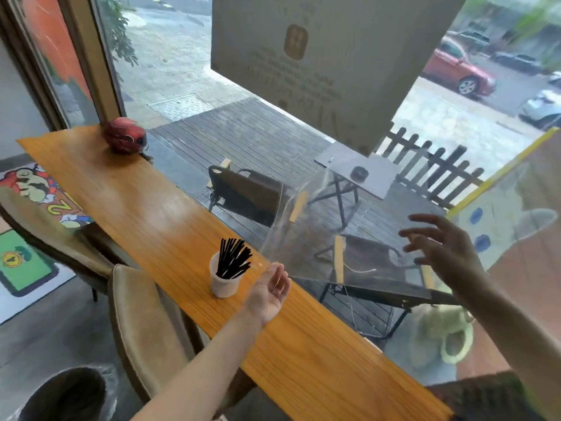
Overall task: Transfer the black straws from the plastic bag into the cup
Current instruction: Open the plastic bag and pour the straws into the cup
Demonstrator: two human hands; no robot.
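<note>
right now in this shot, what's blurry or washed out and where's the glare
Head view: the right hand is motion-smeared, its fingers spread; the clear plastic bag shows only as faint glints against the window; daylight sheen runs along the wooden counter; the black straws in the cup stay crisp.

straws [234, 257] in cup [224, 285] on counter [127, 196], bag [300, 238] right of cup

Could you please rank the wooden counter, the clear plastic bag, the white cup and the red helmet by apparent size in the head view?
1. wooden counter
2. clear plastic bag
3. and 4. red helmet and white cup: similar; the helmet sits farther away, so unranked.
</note>
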